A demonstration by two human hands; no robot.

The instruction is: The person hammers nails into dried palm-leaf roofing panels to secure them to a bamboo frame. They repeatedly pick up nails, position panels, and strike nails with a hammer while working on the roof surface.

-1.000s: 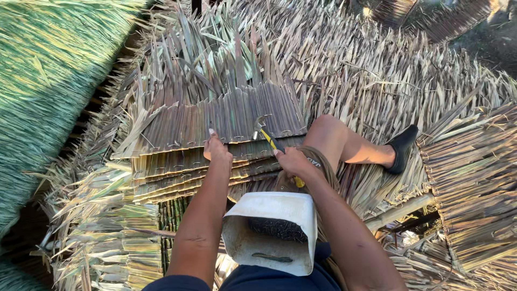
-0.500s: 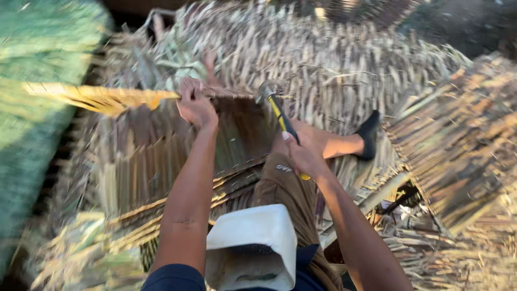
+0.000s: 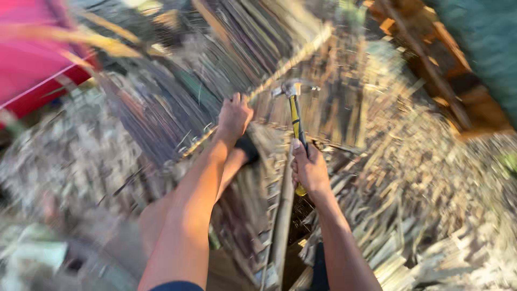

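Although the view is heavily smeared by motion, the main items can be made out. The person's right hand [image 3: 311, 171] is clenched around the yellow and black handle of a hammer [image 3: 294, 116], low on the shaft, with the yellow butt end showing below the fist. The hammer stands nearly upright in the scene, its metal head at the far end, just right of centre, above the sheets of dried palm thatch [image 3: 344, 108] that cover most of the ground.

The left hand [image 3: 233, 117] is farther out and to the left of the hammer head, fingers curled over a long pale stick [image 3: 291, 62] that runs diagonally from near left to far right across the thatch. The grip looks closed on the stick, though blur hides the fingertips. The two hands are near each other but not touching.

Between the forearms a bare knee [image 3: 156, 221] shows at the near left, and a dark shoe [image 3: 247, 149] lies just below the left wrist. A thick bamboo pole [image 3: 283, 215] runs from the near edge towards the right hand, beside the forearm.

At the far left is a red sheet [image 3: 32, 59]. At the far right stands a wooden frame [image 3: 431, 59], with a green surface [image 3: 484, 37] behind it. Loose dry leaf strips lie scattered at the near right.
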